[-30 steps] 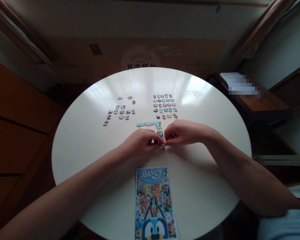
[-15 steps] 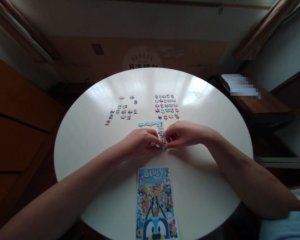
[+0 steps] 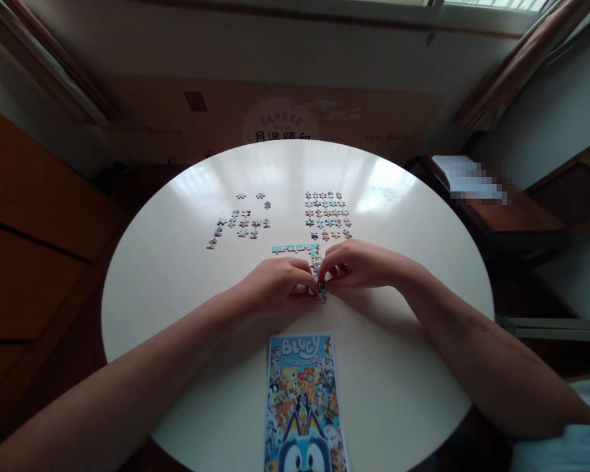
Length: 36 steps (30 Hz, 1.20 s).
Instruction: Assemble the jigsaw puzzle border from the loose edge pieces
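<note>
Joined puzzle pieces (image 3: 295,249) form a corner on the white table, with a blue strip across the top and a column running down its right side. My left hand (image 3: 282,283) is closed at the left of the column's lower end, fingertips on the pieces. From the right, my right hand (image 3: 356,263) pinches the same lower part. Fingers of both hands partly hide the column. Below them lies a colourful Bluey picture sheet (image 3: 305,400). Loose pieces (image 3: 327,213) stand in rows behind my right hand, and more loose pieces (image 3: 244,223) are scattered at the back left.
The round white table (image 3: 167,262) has its far edge near a wall with a printed cardboard panel (image 3: 373,118). A brown wooden stand (image 3: 521,203) with a pale sheet on it is at the right. Wooden cabinet doors (image 3: 29,262) are at the left.
The view has shifted slightly. My right fingertips have moved a little left, nearer my left fingertips, over the lower part of the column.
</note>
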Each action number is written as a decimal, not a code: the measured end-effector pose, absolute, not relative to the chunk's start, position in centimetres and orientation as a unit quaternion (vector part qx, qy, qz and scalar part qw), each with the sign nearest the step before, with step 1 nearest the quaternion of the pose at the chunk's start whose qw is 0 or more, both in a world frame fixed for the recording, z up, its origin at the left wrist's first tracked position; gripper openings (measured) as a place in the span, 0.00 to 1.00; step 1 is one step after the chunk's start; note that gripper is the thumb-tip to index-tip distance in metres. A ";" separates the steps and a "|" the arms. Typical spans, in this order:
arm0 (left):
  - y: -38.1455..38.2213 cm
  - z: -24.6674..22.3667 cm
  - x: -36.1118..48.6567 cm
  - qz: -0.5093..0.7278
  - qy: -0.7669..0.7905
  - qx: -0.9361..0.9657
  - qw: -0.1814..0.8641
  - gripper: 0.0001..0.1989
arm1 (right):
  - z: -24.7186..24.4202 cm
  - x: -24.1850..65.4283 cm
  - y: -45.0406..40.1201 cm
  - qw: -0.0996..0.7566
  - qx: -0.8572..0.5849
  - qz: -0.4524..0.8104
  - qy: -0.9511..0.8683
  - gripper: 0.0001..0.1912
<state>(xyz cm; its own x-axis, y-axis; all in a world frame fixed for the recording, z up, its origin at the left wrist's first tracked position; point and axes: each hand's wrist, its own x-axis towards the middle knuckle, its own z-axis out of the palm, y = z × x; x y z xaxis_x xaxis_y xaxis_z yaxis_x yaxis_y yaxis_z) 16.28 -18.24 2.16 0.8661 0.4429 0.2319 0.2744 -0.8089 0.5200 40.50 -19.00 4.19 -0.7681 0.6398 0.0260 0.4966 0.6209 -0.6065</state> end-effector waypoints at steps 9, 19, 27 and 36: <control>-18.3 2.1 16.4 0.181 0.195 0.934 0.238 0.05 | 4.4 40.5 -19.0 0.119 -0.318 0.300 -0.892 0.09; -18.7 2.4 16.4 0.167 0.184 0.953 0.176 0.06 | 5.3 40.1 -19.9 0.076 -0.367 0.286 -0.882 0.08; -18.7 2.9 16.4 0.152 0.148 0.969 0.123 0.07 | 5.4 39.7 -20.0 0.060 -0.390 0.276 -0.877 0.07; -19.8 4.0 16.6 0.111 0.147 0.981 0.064 0.08 | 5.4 39.3 -20.5 0.054 -0.425 0.272 -0.862 0.07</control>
<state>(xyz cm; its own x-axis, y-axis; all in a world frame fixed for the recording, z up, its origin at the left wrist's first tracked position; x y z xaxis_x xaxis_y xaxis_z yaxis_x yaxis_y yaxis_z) 16.59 -19.76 3.97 0.9324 0.3017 0.1992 0.2732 -0.9489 0.1582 39.30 -20.49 5.41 -0.6330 0.7619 -0.1372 0.7028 0.4911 -0.5147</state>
